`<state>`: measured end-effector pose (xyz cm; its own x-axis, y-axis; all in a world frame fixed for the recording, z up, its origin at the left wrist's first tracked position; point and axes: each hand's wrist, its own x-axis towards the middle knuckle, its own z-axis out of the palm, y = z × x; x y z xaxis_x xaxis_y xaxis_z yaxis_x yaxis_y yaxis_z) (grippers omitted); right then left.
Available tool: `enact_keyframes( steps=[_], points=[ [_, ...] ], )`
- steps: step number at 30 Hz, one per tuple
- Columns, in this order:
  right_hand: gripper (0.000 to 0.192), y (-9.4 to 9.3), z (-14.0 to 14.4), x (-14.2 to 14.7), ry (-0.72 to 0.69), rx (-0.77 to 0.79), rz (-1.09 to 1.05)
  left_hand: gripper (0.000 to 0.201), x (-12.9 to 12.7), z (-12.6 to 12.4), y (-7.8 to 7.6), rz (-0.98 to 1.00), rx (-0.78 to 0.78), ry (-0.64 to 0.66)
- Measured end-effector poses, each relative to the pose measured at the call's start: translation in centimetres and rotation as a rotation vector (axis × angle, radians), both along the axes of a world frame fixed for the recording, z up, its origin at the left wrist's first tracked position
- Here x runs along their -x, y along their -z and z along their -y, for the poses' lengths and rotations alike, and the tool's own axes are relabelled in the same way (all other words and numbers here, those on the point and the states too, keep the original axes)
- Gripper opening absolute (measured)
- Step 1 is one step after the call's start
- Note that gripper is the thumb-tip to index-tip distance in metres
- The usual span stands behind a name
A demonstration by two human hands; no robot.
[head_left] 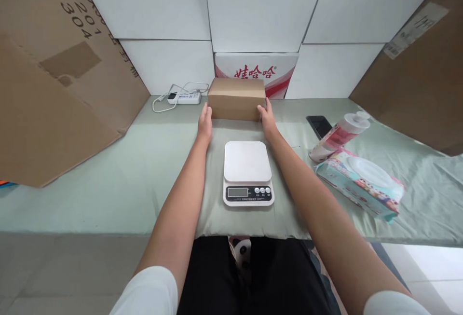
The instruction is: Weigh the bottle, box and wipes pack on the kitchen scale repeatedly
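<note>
A closed brown cardboard box point(237, 106) sits at the back of the table, close to the wall. My left hand point(205, 123) presses against its left end, with the fingers partly hidden along the side. At the opposite end my right hand point(266, 116) grips the lower right corner, thumb on the front face. Between my forearms lies a white kitchen scale point(248, 163), flat on the cloth in front of the box. Its small display looks blank, and nothing rests on its platform.
On the right of the green-clothed table point(90, 194) are a black phone point(318, 125), a pink-and-white bottle point(338, 137) leaning at an angle and a wet wipes pack point(361, 182). A power strip point(184, 98) with a white cable lies back left. Large cardboard sheets point(47, 127) flank both sides.
</note>
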<state>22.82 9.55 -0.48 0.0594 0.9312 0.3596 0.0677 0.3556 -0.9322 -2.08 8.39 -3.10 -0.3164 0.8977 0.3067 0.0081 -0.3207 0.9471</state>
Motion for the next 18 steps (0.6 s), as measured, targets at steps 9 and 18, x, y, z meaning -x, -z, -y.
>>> enact_keyframes(
  steps=[9,18],
  points=[
    [0.087,-1.0,4.9,-0.5,0.024,-0.002,-0.065,0.053,-1.2,2.0,-2.2,0.084,-0.102,-0.037],
    [0.073,-2.4,20.8,-3.9,0.093,-0.223,0.102,0.062,-2.6,21.3,-5.8,-0.039,-0.149,-0.014]
  ],
)
